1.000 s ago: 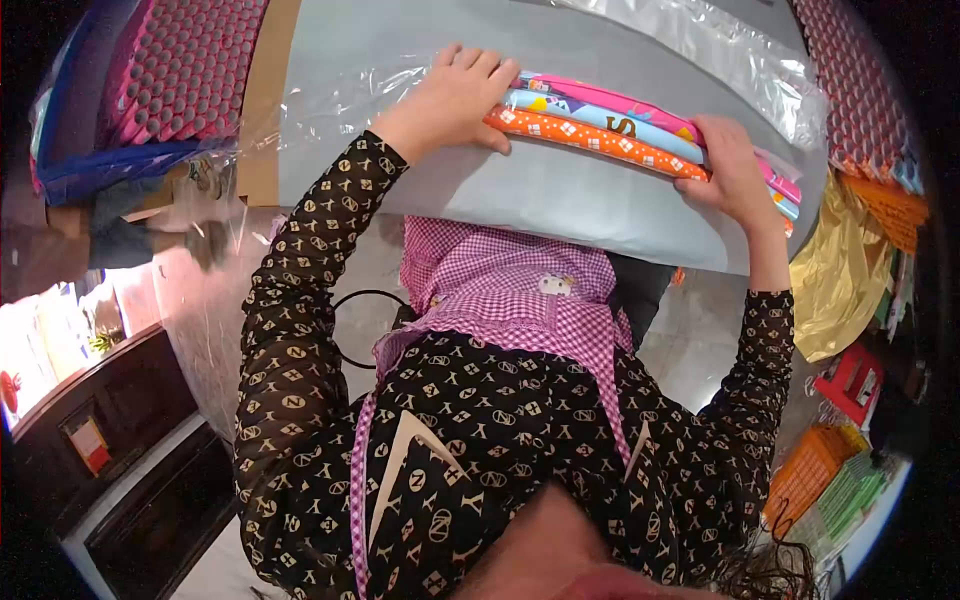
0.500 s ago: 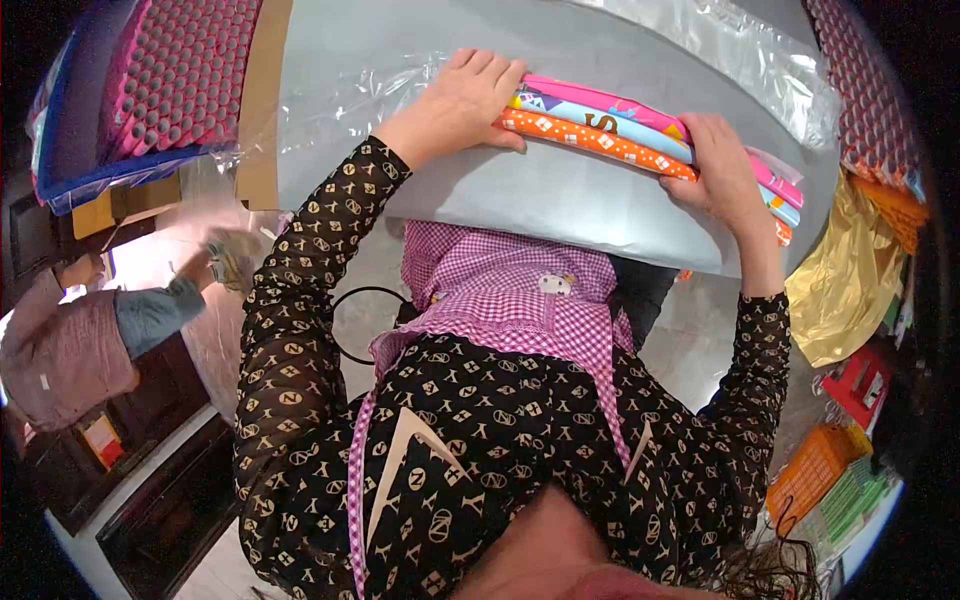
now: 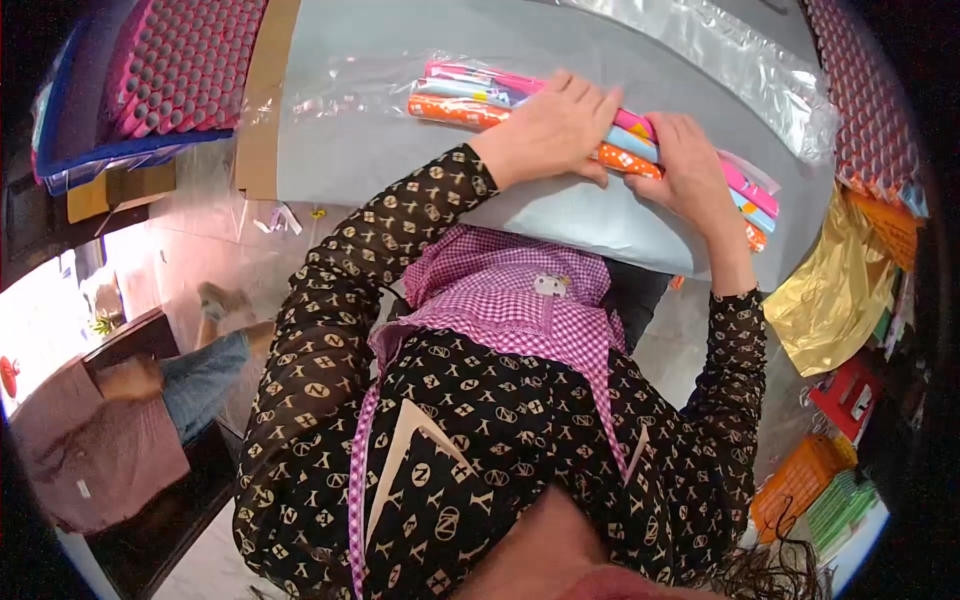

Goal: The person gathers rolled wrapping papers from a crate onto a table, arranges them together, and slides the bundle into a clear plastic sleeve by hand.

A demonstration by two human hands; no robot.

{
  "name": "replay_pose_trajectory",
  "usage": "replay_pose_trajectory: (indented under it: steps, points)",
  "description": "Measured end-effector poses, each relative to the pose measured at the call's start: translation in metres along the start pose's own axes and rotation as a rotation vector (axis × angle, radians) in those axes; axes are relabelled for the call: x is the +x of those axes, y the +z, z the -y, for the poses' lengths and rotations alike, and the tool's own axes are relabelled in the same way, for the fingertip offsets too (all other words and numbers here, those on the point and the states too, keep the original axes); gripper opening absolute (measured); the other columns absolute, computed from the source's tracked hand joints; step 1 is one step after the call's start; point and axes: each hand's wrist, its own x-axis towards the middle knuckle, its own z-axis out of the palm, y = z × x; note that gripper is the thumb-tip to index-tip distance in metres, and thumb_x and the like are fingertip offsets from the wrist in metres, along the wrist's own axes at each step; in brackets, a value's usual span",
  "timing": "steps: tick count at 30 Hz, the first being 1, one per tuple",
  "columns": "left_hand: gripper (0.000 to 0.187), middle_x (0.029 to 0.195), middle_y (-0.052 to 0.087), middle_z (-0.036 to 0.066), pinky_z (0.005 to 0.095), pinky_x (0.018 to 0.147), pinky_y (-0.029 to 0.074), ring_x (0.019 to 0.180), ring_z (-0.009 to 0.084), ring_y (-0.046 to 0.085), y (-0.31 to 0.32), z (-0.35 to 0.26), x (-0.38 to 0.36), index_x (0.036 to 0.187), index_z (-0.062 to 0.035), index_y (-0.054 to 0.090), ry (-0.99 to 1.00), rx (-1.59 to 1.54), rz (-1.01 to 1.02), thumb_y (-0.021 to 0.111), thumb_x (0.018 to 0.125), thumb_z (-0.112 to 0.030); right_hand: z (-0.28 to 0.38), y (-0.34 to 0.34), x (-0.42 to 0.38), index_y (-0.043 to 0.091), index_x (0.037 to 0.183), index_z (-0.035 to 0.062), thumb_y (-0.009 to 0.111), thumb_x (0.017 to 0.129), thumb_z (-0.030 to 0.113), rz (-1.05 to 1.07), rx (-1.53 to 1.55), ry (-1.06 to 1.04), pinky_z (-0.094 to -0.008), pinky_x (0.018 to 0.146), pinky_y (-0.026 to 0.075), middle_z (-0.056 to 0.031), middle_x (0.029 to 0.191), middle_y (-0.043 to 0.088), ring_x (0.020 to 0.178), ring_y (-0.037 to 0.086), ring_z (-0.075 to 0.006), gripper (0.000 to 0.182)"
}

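Rolls of patterned wrapping paper lie side by side across the grey work surface: an orange roll with white shapes (image 3: 455, 108), a light blue roll (image 3: 440, 88) and a pink roll (image 3: 750, 185). My left hand (image 3: 560, 130) is closed over the middle of the bundle, thumb on the near side. Just right of it, my right hand (image 3: 692, 170) grips the same rolls, fingers over the top. Clear plastic film (image 3: 365, 85) spreads out at the bundle's left end and appears to cover that end. My palms hide the middle of the rolls.
More clear film (image 3: 740, 60) lies along the far side. Many pink-edged tubes are stacked at far left (image 3: 190, 60) and far right (image 3: 870, 110). Gold sheeting (image 3: 830, 290) hangs at right, above an orange basket (image 3: 800, 487). Another person (image 3: 110, 450) is at lower left.
My left hand has moved right along the rolls, closer to my right hand, uncovering their left part. The bundle and my right hand have shifted slightly left. The other person has moved.
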Motion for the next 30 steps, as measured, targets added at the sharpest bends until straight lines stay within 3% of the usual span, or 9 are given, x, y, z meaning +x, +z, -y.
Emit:
replay_pose_trajectory:
  steps: [8, 10, 11, 13, 16, 20, 25, 28, 30]
  points:
    - [0.102, 0.096, 0.060, 0.012, 0.0384, 0.087, 0.043, 0.095, 0.0274, 0.058, 0.004, -0.020, 0.009, 0.129, 0.0096, 0.047, -0.019, 0.026, -0.022, 0.077, 0.059, -0.058, 0.003, 0.007, 0.004, 0.049, 0.122, -0.0031, 0.079, 0.064, 0.025, 0.024, 0.007, 0.012, -0.0446, 0.093, 0.045, -0.0200, 0.114, 0.058, 0.107, 0.054, -0.0387, 0.071]
    - [0.103, 0.115, 0.057, 0.017, 0.0434, 0.095, 0.041, 0.111, 0.0315, 0.054, -0.003, -0.019, 0.006, 0.135, 0.0046, 0.044, 0.010, -0.095, -0.054, 0.078, 0.060, -0.057, 0.006, 0.006, 0.005, 0.050, 0.122, -0.0029, 0.079, 0.065, 0.025, 0.038, 0.013, 0.015, -0.0448, 0.093, 0.045, -0.0201, 0.114, 0.058, 0.107, 0.054, -0.0391, 0.070]
    - [0.103, 0.115, 0.057, 0.017, 0.0434, 0.095, 0.041, 0.111, 0.0315, 0.054, -0.009, -0.018, 0.003, 0.135, 0.0046, 0.044, 0.005, -0.089, -0.062, 0.078, 0.060, -0.057, 0.008, 0.005, 0.005, 0.050, 0.122, -0.0027, 0.079, 0.065, 0.026, 0.031, 0.017, 0.019, -0.0451, 0.094, 0.044, -0.0201, 0.114, 0.058, 0.108, 0.053, -0.0393, 0.070]
    - [0.107, 0.143, 0.041, 0.019, 0.0544, 0.110, 0.030, 0.134, 0.0380, 0.038, -0.024, -0.011, -0.012, 0.143, -0.0020, 0.036, -0.032, -0.121, 0.008, 0.078, 0.061, -0.057, 0.011, 0.002, 0.004, 0.050, 0.122, -0.0012, 0.079, 0.064, 0.028, 0.047, 0.015, 0.075, -0.0456, 0.096, 0.043, -0.0201, 0.115, 0.058, 0.109, 0.053, -0.0396, 0.071]
    - [0.107, 0.150, 0.035, 0.018, 0.0578, 0.113, 0.024, 0.139, 0.0401, 0.031, -0.031, 0.024, -0.043, 0.143, -0.0044, 0.037, -0.102, 0.023, 0.068, 0.077, 0.061, -0.060, 0.018, -0.005, 0.007, 0.049, 0.125, -0.0006, 0.079, 0.064, 0.028, 0.086, 0.014, 0.134, -0.0452, 0.095, 0.044, -0.0204, 0.115, 0.058, 0.109, 0.053, -0.0392, 0.074]
    - [0.108, 0.140, 0.044, 0.017, 0.0563, 0.114, 0.024, 0.138, 0.0376, 0.034, -0.036, 0.060, -0.066, 0.143, -0.0041, 0.037, -0.166, 0.076, 0.162, 0.076, 0.061, -0.062, 0.018, -0.003, 0.006, 0.049, 0.127, 0.0000, 0.079, 0.063, 0.029, 0.055, -0.007, 0.151, -0.0442, 0.095, 0.045, -0.0206, 0.116, 0.059, 0.109, 0.054, -0.0384, 0.076]
    - [0.097, 0.118, 0.055, 0.017, 0.0519, 0.107, 0.034, 0.117, 0.0350, 0.049, -0.031, 0.069, -0.065, 0.136, -0.0005, 0.043, -0.099, 0.029, 0.087, 0.074, 0.066, -0.060, 0.013, -0.005, -0.004, 0.046, 0.134, 0.0026, 0.082, 0.060, 0.032, 0.106, -0.061, 0.223, -0.0449, 0.101, 0.041, -0.0194, 0.127, 0.054, 0.118, 0.051, -0.0373, 0.087]
    - [0.099, 0.123, 0.054, 0.017, 0.0513, 0.108, 0.033, 0.119, 0.0341, 0.049, -0.024, 0.073, -0.057, 0.137, 0.0005, 0.042, -0.088, 0.050, 0.107, 0.072, 0.066, -0.061, 0.000, -0.021, -0.025, 0.040, 0.141, 0.0039, 0.085, 0.055, 0.042, 0.128, -0.141, 0.278, -0.0468, 0.105, 0.037, -0.0193, 0.134, 0.050, 0.126, 0.047, -0.0364, 0.104]
    - [0.103, 0.126, 0.053, 0.017, 0.0513, 0.109, 0.033, 0.120, 0.0334, 0.049, -0.034, 0.081, -0.073, 0.139, 0.0005, 0.041, -0.131, 0.124, 0.110, 0.072, 0.064, -0.063, -0.015, -0.030, -0.038, 0.034, 0.146, 0.0043, 0.085, 0.050, 0.050, 0.086, -0.194, 0.145, -0.0479, 0.107, 0.034, -0.0204, 0.136, 0.049, 0.130, 0.044, -0.0354, 0.118]
